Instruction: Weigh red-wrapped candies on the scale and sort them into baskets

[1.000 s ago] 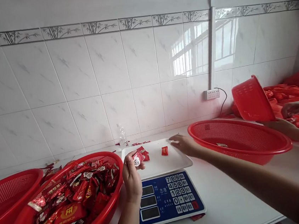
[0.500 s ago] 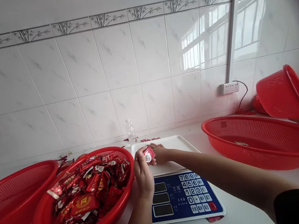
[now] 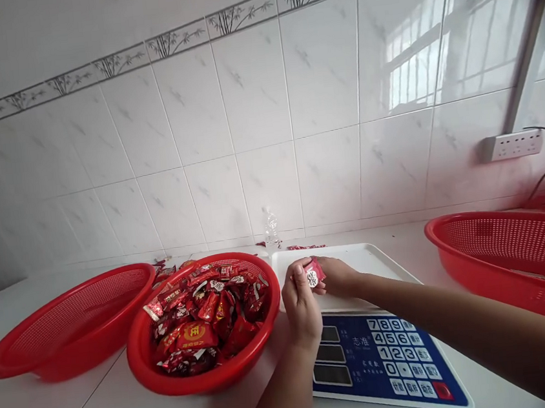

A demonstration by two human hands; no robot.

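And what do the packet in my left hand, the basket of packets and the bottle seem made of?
The packet: foil or plastic film, unclear which; thin, printed red and white. The basket: probably moulded plastic, smooth, red and slightly glossy. The bottle: likely plastic, possibly glass, since it's see-through.

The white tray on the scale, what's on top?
The left hand, holding a shiny red packet with a white patch, and the right hand block part of the white rectangular tray. Elsewhere only white surface shows; anything behind the hands is hidden.

Left fingers [image 3: 300,280] hold red packet [image 3: 313,273], perhaps several.
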